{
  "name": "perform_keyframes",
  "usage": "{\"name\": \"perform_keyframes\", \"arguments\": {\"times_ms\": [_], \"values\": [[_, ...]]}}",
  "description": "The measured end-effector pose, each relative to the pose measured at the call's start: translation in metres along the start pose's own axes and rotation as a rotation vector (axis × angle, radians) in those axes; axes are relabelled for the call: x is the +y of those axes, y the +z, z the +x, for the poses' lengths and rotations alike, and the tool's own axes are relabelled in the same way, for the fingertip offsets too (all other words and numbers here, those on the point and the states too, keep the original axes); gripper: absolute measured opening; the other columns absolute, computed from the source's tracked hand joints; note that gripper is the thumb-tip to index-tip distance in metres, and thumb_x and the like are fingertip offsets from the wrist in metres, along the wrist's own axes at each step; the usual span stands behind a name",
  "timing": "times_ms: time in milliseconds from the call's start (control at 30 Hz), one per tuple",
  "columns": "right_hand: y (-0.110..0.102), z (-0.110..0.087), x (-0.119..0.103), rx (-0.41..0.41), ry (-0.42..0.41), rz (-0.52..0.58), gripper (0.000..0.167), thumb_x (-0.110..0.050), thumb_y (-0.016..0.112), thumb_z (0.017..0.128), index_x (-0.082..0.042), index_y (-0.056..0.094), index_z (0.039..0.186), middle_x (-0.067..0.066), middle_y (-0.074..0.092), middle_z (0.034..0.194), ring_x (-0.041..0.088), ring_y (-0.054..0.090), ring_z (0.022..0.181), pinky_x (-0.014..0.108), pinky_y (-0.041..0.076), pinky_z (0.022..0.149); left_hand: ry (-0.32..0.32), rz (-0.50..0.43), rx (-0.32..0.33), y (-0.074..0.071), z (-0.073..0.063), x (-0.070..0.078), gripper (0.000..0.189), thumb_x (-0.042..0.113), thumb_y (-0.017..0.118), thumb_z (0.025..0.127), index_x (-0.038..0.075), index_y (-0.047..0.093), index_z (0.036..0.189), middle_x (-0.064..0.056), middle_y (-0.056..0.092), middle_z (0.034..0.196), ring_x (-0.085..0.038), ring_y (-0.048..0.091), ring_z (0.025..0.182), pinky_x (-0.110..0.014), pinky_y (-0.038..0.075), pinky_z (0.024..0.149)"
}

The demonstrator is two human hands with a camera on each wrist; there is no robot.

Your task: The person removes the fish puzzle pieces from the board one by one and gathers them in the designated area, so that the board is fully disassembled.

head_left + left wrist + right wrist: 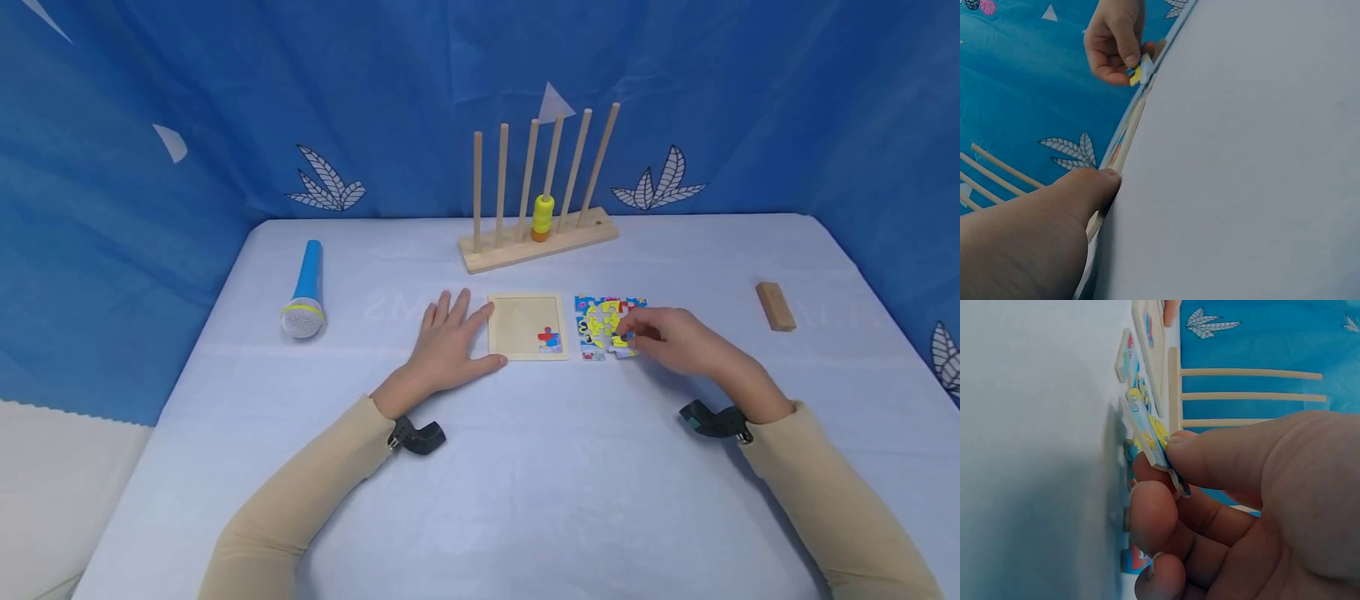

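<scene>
My left hand [447, 350] lies with spread fingers at the left side of a shallow square wooden puzzle tray [513, 329]. Its thumb and index fingertip touch the tray's edge. Joined red, blue and pale pieces [550, 340] sit in the tray's lower right corner. To the right of the tray, a patch of colourful jigsaw pieces [596, 318] with a yellow figure lies on the table. Over the right part of that patch, my right hand [678, 340] pinches a puzzle piece [1147, 434] between thumb and fingers; it is tilted, with yellow and light blue on its face.
A blue toy microphone [306, 287] lies at the left. Behind the tray stands a wooden peg rack [491, 258] with upright rods and yellow and orange beads [543, 218] on one rod. A small wooden block [776, 307] lies at the right. Blue cloth [420, 108] hangs behind the table.
</scene>
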State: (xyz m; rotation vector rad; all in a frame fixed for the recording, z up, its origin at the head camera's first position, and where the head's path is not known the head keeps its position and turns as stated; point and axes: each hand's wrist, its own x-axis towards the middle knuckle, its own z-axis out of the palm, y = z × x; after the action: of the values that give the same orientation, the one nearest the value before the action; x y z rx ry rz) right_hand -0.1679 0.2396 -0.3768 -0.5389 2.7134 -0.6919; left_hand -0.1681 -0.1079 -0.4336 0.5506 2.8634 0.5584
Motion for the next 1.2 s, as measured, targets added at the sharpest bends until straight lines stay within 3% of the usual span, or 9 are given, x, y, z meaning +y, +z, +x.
{"name": "perform_keyframes", "arguments": {"times_ms": [300, 733, 1200], "values": [[0.005, 0.0, 0.001, -0.003, 0.01, 0.031, 0.017, -0.006, 0.065, 0.095, -0.006, 0.069, 0.112, 0.005, 0.06, 0.081, 0.017, 0.053, 0.07, 0.023, 0.045, 0.06, -0.006, -0.003, -0.007, 0.0, -0.001, 0.001, 0.09, 0.065, 0.062, 0.089, 0.021, 0.032, 0.162, -0.021, 0.011, 0.171, -0.046, 0.0, 0.159, -0.065, 0.005, 0.126], [0.009, 0.002, 0.001, 0.05, 0.02, -0.035, 0.019, -0.012, 0.076, 0.09, -0.004, 0.068, 0.105, 0.004, 0.058, 0.078, 0.018, 0.051, 0.075, 0.024, 0.041, 0.062, -0.009, 0.002, 0.001, -0.001, 0.0, 0.003, 0.09, 0.064, 0.063, 0.089, 0.02, 0.033, 0.161, -0.021, 0.012, 0.171, -0.046, 0.001, 0.159, -0.065, 0.005, 0.126], [0.012, 0.004, 0.005, 0.056, 0.024, -0.054, 0.02, -0.008, 0.078, 0.086, -0.005, 0.067, 0.102, 0.003, 0.057, 0.077, 0.018, 0.05, 0.073, 0.024, 0.04, 0.062, -0.013, -0.002, -0.002, -0.001, 0.0, 0.002, 0.09, 0.064, 0.062, 0.089, 0.02, 0.032, 0.161, -0.02, 0.011, 0.172, -0.046, 0.0, 0.159, -0.065, 0.005, 0.126]]}}
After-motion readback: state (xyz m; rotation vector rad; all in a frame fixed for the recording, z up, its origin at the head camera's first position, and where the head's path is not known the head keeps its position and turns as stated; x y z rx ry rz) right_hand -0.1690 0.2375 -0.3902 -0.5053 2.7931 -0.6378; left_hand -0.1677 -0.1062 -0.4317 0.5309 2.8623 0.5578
